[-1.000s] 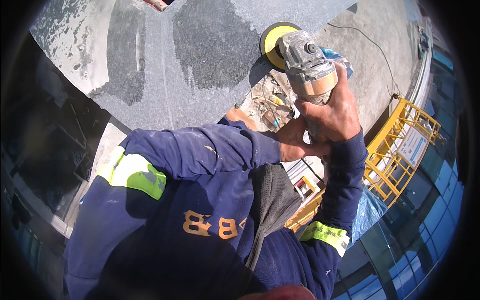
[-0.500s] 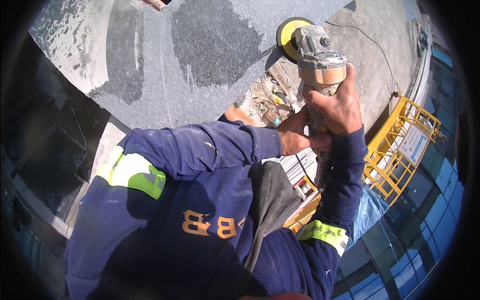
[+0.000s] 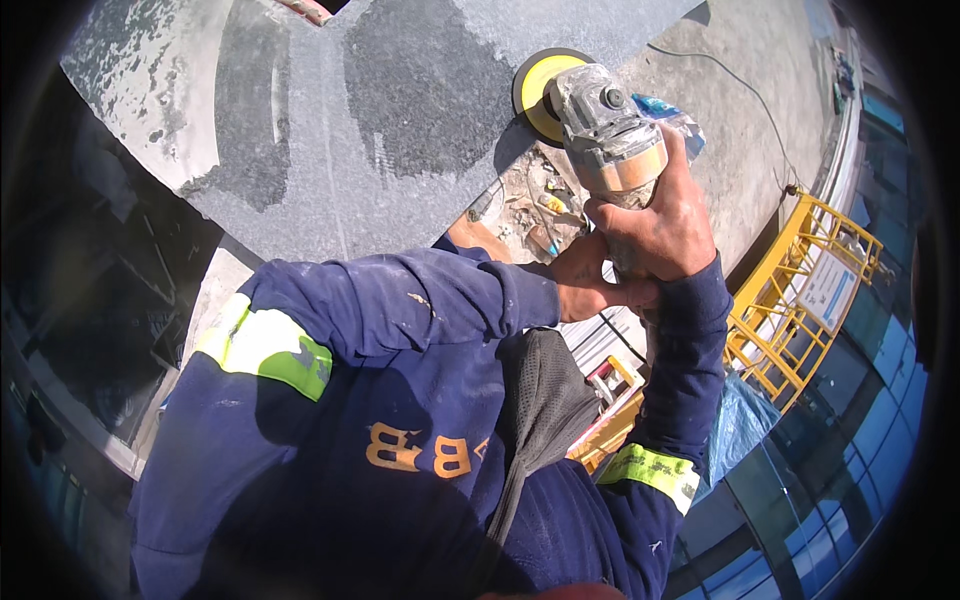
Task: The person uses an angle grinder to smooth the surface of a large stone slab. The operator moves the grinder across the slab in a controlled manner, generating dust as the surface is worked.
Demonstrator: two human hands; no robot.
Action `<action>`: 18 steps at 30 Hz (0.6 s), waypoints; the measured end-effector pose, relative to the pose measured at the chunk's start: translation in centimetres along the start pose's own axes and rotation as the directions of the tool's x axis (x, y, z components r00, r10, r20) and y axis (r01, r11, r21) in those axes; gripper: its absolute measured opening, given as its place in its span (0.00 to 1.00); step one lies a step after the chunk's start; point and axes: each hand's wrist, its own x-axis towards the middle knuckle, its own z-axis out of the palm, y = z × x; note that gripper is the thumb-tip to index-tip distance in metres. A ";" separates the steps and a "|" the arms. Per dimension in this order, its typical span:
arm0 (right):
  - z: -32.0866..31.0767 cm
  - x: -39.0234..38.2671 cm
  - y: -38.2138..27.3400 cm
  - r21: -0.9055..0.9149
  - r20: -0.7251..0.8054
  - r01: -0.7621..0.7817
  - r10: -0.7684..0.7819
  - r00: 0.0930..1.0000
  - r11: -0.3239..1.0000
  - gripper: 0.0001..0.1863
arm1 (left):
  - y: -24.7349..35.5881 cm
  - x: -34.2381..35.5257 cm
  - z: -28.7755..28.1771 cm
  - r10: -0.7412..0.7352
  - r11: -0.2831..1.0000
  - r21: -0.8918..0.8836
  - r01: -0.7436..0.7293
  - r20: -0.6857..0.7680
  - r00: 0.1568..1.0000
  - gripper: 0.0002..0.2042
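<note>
My right hand [image 3: 672, 222] is closed round the body of a dusty silver angle grinder [image 3: 615, 135] fitted with a yellow, black-rimmed disc [image 3: 538, 82]. The disc is at the right edge of a mottled grey panel [image 3: 420, 110]; whether it touches the surface I cannot tell. Lower down, my left hand [image 3: 585, 280] grips the tool's rear part beside my right wrist, its fingers partly hidden. My navy sleeves with reflective bands cross the lower view, and a dark grey mesh cloth [image 3: 540, 390] hangs at my chest.
Rubble [image 3: 540, 200] lies below the panel's edge. To the right are concrete ground [image 3: 740, 140], a black cable [image 3: 755, 90], a yellow metal platform cage [image 3: 790, 310], blue sheeting [image 3: 740, 420] and glass panes [image 3: 870, 420]. A dark opening [image 3: 100, 280] is at the left.
The grinder and both hands shifted right half a second ago and have since moved back left, with the disc again over the panel's edge.
</note>
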 end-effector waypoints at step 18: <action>-0.2 -0.6 -0.2 0.019 0.012 -0.138 0.138 0.990 0.990 0.45 | -0.2 -0.1 0.0 -0.087 0.996 -0.001 0.088 0.036 0.996 0.32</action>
